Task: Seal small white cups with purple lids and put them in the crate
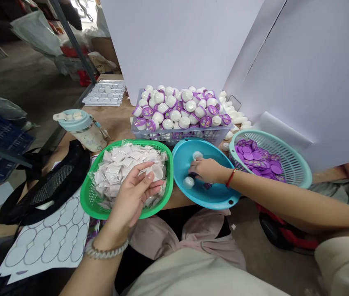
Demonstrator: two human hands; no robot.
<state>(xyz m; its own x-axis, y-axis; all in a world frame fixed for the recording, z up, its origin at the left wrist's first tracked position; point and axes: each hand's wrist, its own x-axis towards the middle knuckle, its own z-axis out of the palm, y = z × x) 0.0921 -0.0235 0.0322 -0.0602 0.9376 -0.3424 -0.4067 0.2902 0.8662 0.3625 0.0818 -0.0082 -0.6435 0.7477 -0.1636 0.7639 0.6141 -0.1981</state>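
Note:
My left hand (137,190) is closed around a small white plastic cup (156,172), its open mouth facing up. It is above a green basket (84,201) heaped with small clear-wrapped white packets (115,164). Inside the blue basin (182,154), my right hand (207,169) reaches down with fingers bent together. Something dark shows under those fingertips, too hidden to name. Two white cups lie near that hand, one beyond it (197,155) and one closer to me (188,182). A small purple piece (207,186) is also in the basin.
Behind the basin stands a crate (177,135) piled with white cups with purple lids. A pale teal basket (300,172) holds purple discs (254,158). At left are a tumbler (84,129), a black mesh bag (54,181) and sheets with cut circles (54,238). White panels rise behind.

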